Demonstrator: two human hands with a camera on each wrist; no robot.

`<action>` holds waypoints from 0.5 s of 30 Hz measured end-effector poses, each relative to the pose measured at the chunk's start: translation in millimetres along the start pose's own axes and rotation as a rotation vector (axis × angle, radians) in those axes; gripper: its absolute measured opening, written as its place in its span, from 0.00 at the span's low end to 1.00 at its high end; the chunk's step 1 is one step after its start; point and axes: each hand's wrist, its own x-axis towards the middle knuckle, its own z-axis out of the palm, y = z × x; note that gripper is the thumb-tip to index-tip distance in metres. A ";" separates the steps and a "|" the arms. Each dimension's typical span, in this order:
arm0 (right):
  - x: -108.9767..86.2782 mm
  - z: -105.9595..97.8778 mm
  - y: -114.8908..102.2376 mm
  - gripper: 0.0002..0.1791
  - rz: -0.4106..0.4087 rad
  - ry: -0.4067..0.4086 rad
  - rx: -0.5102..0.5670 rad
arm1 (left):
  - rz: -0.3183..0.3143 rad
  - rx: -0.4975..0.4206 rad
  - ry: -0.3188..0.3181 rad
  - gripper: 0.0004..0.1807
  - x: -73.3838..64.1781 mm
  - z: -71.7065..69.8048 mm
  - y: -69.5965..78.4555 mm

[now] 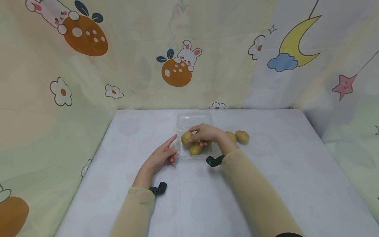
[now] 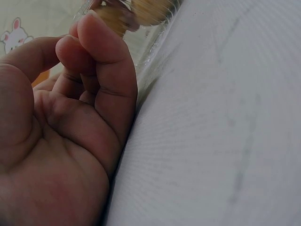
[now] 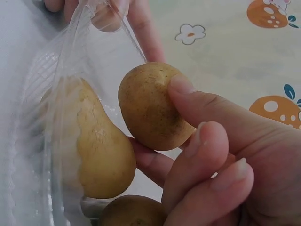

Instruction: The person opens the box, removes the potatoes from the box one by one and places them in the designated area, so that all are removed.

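My right hand (image 1: 207, 133) pinches a potato (image 3: 150, 110) between thumb and fingers, over the left side of a clear plastic clamshell box (image 1: 185, 157). Inside the box lies another potato (image 1: 195, 149), and the right wrist view shows a further potato (image 3: 131, 212) at its lower edge. The box's lid (image 1: 193, 120) stands open toward the back. Just left of the box is my left hand (image 1: 161, 156), index finger extended along the box's side and the other fingers curled. It holds nothing; whether the fingertip touches the box cannot be told.
Two more potatoes, one partly hidden behind the right forearm (image 1: 230, 136) and one in full view (image 1: 242, 137), lie on the table right of the box. A white cloth (image 1: 183, 207) covers the table. A patterned curtain (image 1: 142, 59) hangs behind it.
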 end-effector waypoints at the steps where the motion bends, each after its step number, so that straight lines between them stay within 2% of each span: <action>1: -0.6 -0.7 0.8 0.29 -0.013 0.002 0.004 | -0.001 0.000 -0.001 0.38 0.1 -0.2 -0.2; 7: -6.0 -5.5 4.3 0.28 -0.059 0.014 0.027 | -0.004 -0.006 0.002 0.38 0.9 -1.0 -1.8; 15: -15.3 -11.4 8.7 0.30 -0.070 0.052 0.050 | -0.005 0.003 0.011 0.38 0.9 -1.1 -2.1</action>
